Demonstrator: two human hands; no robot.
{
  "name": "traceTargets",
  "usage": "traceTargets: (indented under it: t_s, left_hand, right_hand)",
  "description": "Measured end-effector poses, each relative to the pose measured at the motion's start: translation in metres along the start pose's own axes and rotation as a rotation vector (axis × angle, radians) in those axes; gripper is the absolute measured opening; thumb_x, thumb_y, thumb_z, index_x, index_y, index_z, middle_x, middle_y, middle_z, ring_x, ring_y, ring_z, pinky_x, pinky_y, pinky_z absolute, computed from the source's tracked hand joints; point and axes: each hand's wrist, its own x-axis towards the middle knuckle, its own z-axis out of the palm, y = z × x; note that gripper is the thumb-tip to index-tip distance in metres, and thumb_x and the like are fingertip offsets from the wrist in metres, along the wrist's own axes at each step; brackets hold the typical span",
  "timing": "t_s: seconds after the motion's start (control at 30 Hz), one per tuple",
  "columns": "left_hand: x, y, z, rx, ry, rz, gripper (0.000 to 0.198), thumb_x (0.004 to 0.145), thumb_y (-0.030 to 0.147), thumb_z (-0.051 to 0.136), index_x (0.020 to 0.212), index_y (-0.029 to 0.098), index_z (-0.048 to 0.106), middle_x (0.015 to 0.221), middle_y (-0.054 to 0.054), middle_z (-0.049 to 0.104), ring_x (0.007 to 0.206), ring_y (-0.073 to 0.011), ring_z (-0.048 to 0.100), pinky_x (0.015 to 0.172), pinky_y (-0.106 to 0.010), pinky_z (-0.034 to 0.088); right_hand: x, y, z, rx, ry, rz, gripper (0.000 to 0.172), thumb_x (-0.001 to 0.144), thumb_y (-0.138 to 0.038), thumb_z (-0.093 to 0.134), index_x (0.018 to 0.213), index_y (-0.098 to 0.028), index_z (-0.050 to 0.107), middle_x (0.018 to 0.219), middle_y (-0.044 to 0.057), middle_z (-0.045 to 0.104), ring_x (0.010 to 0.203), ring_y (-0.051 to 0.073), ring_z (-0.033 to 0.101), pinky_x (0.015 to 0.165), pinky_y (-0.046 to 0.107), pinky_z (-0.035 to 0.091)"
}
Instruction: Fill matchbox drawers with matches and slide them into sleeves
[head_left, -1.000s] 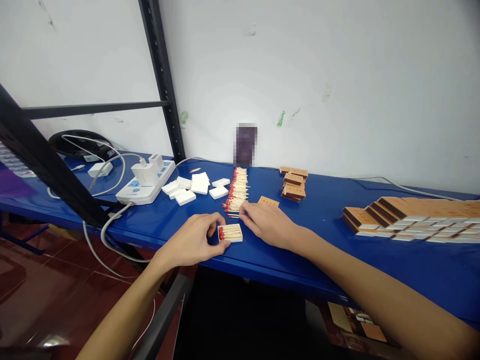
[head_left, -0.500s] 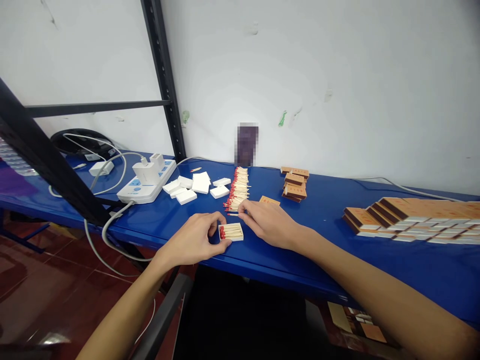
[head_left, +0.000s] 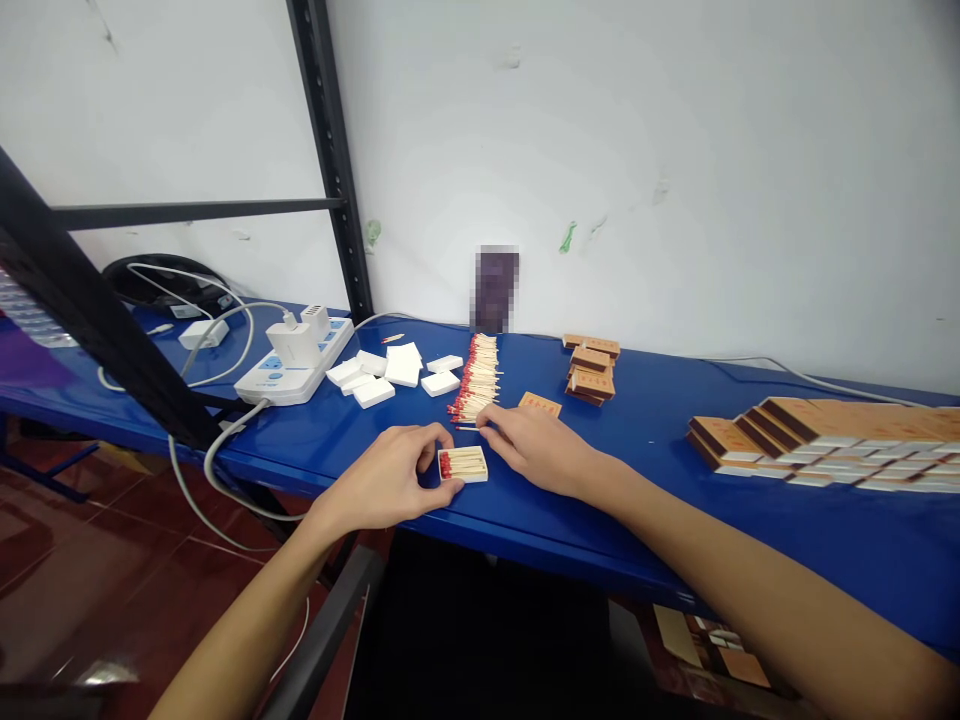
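Note:
A small white matchbox tray (head_left: pixel 463 464) filled with red-tipped matches lies near the front edge of the blue table (head_left: pixel 675 500). My left hand (head_left: pixel 386 479) grips its left end with thumb and fingers. My right hand (head_left: pixel 529 446) rests just right of it, fingertips pinched on a loose match at the near end of a long pile of matches (head_left: pixel 475 378). An orange matchbox sleeve (head_left: pixel 539 404) lies behind my right hand.
Several empty white trays (head_left: pixel 390 373) sit left of the pile. A white power strip (head_left: pixel 292 360) with cables is further left, by a black rack post (head_left: pixel 334 160). A stack of orange sleeves (head_left: pixel 589 367) stands behind; rows of finished boxes (head_left: pixel 825 440) lie at the right.
My right hand has shifted slightly toward the near end of the match pile and pinches a match there. My left hand stays on the tray.

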Motion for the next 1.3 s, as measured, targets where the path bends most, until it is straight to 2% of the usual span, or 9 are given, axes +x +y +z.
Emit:
traceTargets:
  t_s: [0.2,0.4,0.5,0.63,0.7,0.83,0.97,1.13,1.3]
  left_hand:
    - [0.000,0.001,0.000,-0.014,0.004,0.000,0.020,0.078,0.035,0.063,0.090,0.020,0.059,0.064,0.006,0.047,0.059,-0.0122,0.046,0.059,-0.025,0.034]
    - [0.000,0.001,0.001,-0.022,0.014,-0.010,0.019,0.078,0.035,0.061,0.088,0.020,0.059,0.063,0.005,0.046,0.057,-0.0121,0.044,0.058,-0.025,0.033]
    - [0.001,0.002,0.001,-0.023,0.014,-0.016,0.019,0.078,0.036,0.061,0.087,0.019,0.058,0.060,0.006,0.044,0.055,-0.0116,0.043,0.057,-0.024,0.033]
    - [0.001,0.002,0.001,-0.021,0.021,-0.008,0.019,0.078,0.035,0.061,0.088,0.019,0.059,0.060,0.006,0.044,0.055,-0.0112,0.042,0.057,-0.024,0.032]
    - [0.000,0.002,0.001,-0.025,0.023,-0.007,0.019,0.078,0.035,0.061,0.088,0.019,0.060,0.061,0.006,0.045,0.056,-0.0113,0.043,0.057,-0.024,0.033]
    - [0.000,0.003,0.000,-0.028,0.017,-0.017,0.019,0.077,0.035,0.061,0.088,0.019,0.061,0.060,0.006,0.045,0.055,-0.0116,0.043,0.057,-0.025,0.033]
    - [0.000,0.002,0.000,-0.022,0.015,-0.007,0.020,0.078,0.036,0.062,0.088,0.020,0.059,0.062,0.006,0.046,0.056,-0.0117,0.044,0.057,-0.025,0.033]
    - [0.000,0.001,0.000,-0.030,0.003,-0.008,0.021,0.079,0.038,0.062,0.089,0.020,0.058,0.061,0.007,0.045,0.055,-0.0112,0.043,0.056,-0.024,0.032]
    - [-0.001,0.002,0.000,-0.015,0.001,-0.004,0.019,0.079,0.036,0.062,0.089,0.020,0.057,0.062,0.006,0.045,0.056,-0.0114,0.043,0.057,-0.024,0.033]
  right_hand:
    - [0.004,0.001,0.004,-0.064,-0.037,0.069,0.018,0.100,-0.025,0.039,0.097,-0.018,0.055,0.088,0.007,0.068,0.078,0.019,0.062,0.064,0.027,0.033]
    - [0.000,-0.006,-0.005,-0.018,0.026,0.043,0.017,0.100,-0.024,0.037,0.096,-0.017,0.052,0.091,0.007,0.066,0.077,0.018,0.059,0.065,0.028,0.035]
    - [-0.006,-0.011,-0.011,0.061,0.046,-0.035,0.018,0.100,-0.027,0.035,0.098,-0.018,0.050,0.085,0.004,0.065,0.072,0.016,0.057,0.063,0.027,0.034]
    - [-0.010,-0.016,-0.013,0.073,-0.032,-0.142,0.017,0.099,-0.028,0.037,0.097,-0.019,0.052,0.082,0.003,0.065,0.070,0.016,0.057,0.063,0.027,0.034]
    - [-0.009,-0.016,-0.011,0.060,-0.028,-0.127,0.018,0.099,-0.028,0.037,0.098,-0.019,0.053,0.083,0.004,0.066,0.071,0.016,0.058,0.064,0.027,0.034]
    - [-0.006,-0.010,-0.009,0.015,0.061,-0.021,0.018,0.099,-0.027,0.037,0.101,-0.019,0.053,0.084,0.004,0.067,0.071,0.017,0.058,0.064,0.028,0.033]
    - [-0.002,0.000,-0.007,-0.095,0.101,0.057,0.014,0.098,-0.026,0.040,0.100,-0.020,0.053,0.092,0.004,0.068,0.077,0.018,0.058,0.068,0.029,0.034]
    - [0.002,0.007,-0.001,-0.125,0.082,0.075,0.012,0.097,-0.027,0.044,0.095,-0.021,0.054,0.094,0.004,0.067,0.080,0.018,0.058,0.071,0.029,0.036]
    - [0.004,0.009,0.003,-0.127,0.076,0.063,0.019,0.099,-0.026,0.040,0.092,-0.019,0.055,0.093,0.004,0.067,0.079,0.017,0.058,0.074,0.029,0.037]
